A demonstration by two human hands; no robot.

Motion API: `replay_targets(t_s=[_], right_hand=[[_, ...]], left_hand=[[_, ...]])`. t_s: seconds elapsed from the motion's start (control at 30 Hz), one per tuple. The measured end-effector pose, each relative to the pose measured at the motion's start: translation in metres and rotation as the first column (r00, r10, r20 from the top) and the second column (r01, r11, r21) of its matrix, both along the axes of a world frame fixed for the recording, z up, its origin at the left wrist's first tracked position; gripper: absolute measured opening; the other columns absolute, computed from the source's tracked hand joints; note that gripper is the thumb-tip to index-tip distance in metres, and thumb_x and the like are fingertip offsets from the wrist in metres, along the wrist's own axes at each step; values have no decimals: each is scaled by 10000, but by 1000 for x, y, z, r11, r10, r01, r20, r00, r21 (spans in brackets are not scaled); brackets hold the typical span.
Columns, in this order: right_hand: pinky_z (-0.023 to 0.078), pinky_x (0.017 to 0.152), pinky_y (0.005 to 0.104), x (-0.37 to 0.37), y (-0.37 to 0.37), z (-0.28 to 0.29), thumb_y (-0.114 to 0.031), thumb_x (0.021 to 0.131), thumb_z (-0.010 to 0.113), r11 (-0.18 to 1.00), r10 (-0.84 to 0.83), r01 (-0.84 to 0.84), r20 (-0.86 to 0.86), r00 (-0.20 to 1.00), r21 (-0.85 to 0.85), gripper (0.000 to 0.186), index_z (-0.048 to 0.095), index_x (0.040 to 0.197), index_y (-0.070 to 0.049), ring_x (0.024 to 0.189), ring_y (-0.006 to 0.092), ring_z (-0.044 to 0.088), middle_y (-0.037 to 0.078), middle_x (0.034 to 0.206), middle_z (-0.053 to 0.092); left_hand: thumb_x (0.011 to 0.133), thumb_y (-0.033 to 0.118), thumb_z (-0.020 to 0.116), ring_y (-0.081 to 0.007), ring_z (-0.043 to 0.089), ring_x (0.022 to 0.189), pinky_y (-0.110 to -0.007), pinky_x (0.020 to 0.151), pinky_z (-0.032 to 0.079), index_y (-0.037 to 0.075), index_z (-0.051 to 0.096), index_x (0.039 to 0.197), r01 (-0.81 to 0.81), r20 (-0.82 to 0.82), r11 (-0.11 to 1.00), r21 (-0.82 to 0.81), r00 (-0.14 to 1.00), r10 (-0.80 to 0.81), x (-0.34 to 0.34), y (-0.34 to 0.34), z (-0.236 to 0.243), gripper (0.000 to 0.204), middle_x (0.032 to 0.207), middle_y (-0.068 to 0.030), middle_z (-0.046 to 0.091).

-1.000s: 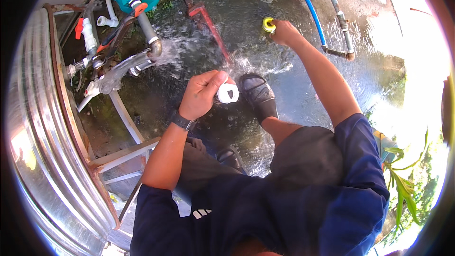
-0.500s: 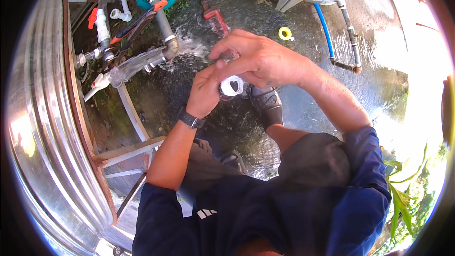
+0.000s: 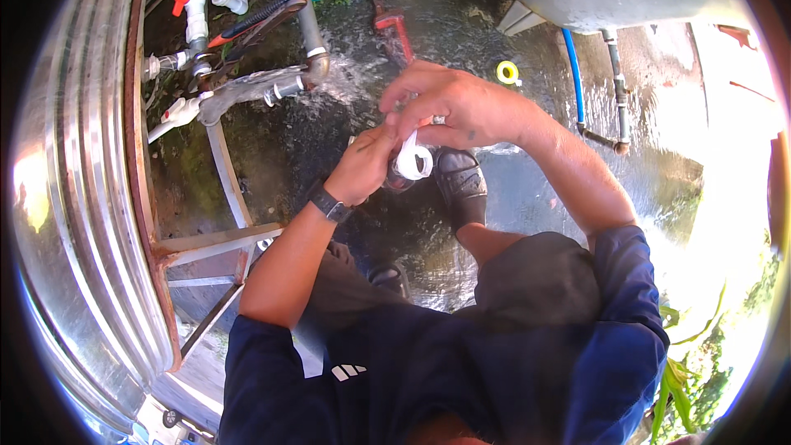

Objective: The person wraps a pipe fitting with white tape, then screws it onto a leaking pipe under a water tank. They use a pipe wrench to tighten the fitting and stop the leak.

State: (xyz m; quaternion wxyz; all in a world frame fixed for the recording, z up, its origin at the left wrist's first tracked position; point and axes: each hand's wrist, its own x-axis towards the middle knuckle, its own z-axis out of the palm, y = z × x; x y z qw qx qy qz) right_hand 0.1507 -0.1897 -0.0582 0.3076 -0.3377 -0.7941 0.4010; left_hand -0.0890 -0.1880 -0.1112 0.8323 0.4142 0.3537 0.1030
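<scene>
Water splashes beside a pipe elbow toward the upper left of the head view, the only view here, while both hands meet near the middle of the picture, above the wet ground. The left hand has its fingers closed around a white fitting, whose round end shows just beyond the fingertips, tipped toward the camera. A thin white strip rises from that rim toward the right hand, which arches over from the other side with bent fingers close against the left thumb. Whether the right fingertips are pinched on the strip or merely resting by it, I cannot tell, since the knuckles hide the contact. The step in hand looks to be working the strip at the rim, either laying it round or drawing it off; the direction is not clear from this moment. By my judgement, the next move calls for a steady left hold on the fitting, with the right fingers guiding the strip evenly and without slack, because wet skin could let it slip or bunch. A yellow ring lies on the ground beyond the right hand, well apart from it, and a red tool lies just past the right fingers.
</scene>
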Motion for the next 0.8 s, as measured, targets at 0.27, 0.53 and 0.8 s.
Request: replay_targets(t_s=[0.27,0.53,0.8], right_hand=[[534,903,435,-19,18,-21,-105,871,746,992,125,-126,-53,991,-27,171,737,1039,-71,1056,321,646,102,1098,685],[514,764,452,-40,47,-32,-86,902,688,981,172,-181,-130,977,-66,86,700,968,-32,870,358,656,126,893,656],[494,695,397,-77,68,-39,-55,921,708,917,297,-349,-254,920,-192,85,692,991,-8,808,299,660,117,887,638]], left_hand=[[1114,552,364,-53,586,781,-232,621,482,14,501,1485,-159,-84,987,4,984,159,-17,4,24,668,958,-9,671],[1089,635,316,-80,578,929,-248,776,486,14,452,1542,-257,-112,939,229,951,288,-57,12,36,781,1144,-36,672],[998,461,692,-100,567,989,-265,833,477,12,502,1510,-277,-164,878,391,917,363,-87,6,60,707,1190,-26,647]])
